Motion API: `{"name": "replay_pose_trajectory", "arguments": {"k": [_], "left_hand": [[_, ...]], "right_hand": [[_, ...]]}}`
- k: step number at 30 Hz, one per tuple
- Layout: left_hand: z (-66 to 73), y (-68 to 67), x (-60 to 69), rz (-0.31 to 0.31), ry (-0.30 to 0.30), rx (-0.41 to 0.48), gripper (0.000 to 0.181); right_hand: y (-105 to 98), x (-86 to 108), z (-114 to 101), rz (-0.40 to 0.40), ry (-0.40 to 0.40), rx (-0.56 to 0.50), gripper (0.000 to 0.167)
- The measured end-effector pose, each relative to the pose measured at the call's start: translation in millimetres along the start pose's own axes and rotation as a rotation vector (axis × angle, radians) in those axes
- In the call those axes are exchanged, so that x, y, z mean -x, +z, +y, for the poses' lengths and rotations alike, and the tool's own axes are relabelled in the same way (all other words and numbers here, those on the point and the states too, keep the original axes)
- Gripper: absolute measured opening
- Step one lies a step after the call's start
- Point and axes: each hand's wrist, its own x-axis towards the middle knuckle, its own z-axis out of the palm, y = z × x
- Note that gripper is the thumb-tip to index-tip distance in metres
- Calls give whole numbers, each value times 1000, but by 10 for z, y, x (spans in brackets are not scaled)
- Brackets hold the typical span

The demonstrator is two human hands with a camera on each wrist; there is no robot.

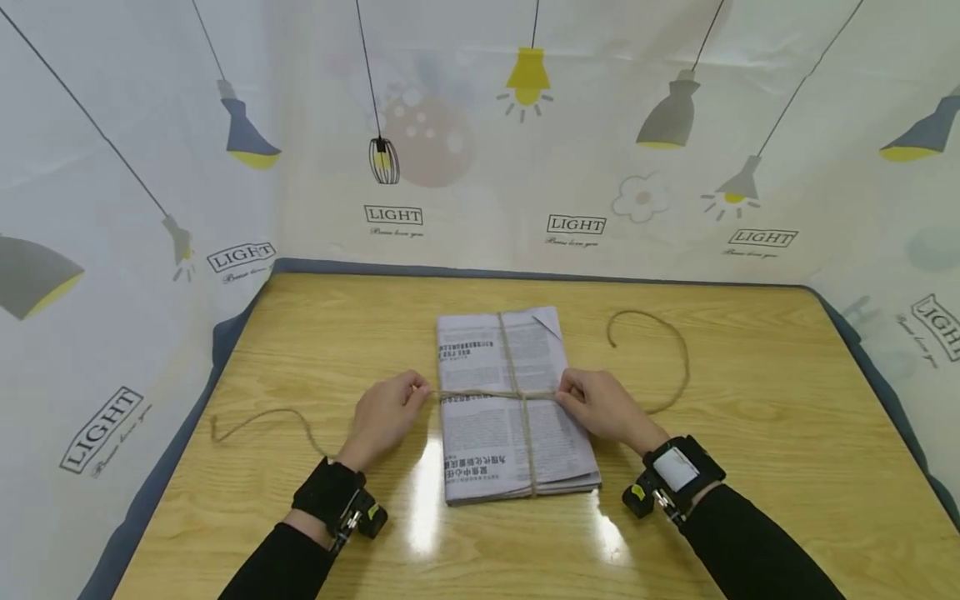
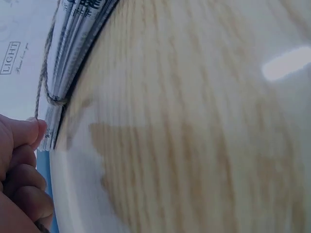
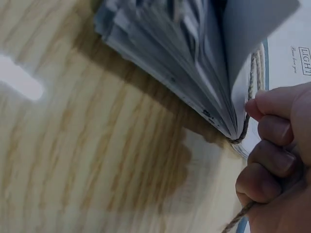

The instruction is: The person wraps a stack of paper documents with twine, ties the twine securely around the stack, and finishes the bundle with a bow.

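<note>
A stack of folded newspapers (image 1: 480, 450) lies on the table, with brown twine (image 1: 472, 392) crossing it lengthwise and widthwise. Just off the stack's left edge, my left hand (image 1: 386, 414) pinches the twine between thumb and forefinger. In the left wrist view, the twine (image 2: 44, 63) runs taut from the fingertips and loops round the paper edge. My right hand (image 1: 603, 404) pinches the crosswise twine at the stack's right edge. From the curled right fingers in the right wrist view (image 3: 277, 150), a twine tail (image 3: 238, 216) trails out. The newspaper edges (image 3: 175, 73) fan slightly apart there.
One loose twine end (image 1: 273, 411) curves over the table beyond my left wrist; another (image 1: 684, 358) arcs behind my right hand. The wooden table (image 1: 337, 325) has a dark blue border, and a white lamp-printed cloth (image 1: 480, 183) rises around it.
</note>
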Motion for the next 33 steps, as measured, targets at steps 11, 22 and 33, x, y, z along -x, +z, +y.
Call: {"name": "replay_pose_trajectory", "arguments": {"k": [11,22,33], "left_hand": [[13,15,-8,2,46,-64,18],[19,-6,-2,-24,22,-93,21],[-25,-41,-94,-4,13,-120,22]], "right_hand": [[-90,32,46,25,-5,22,11],[-116,43,19,-1,-43,84,9],[-143,89,-152,-120,-61,118,11]]}}
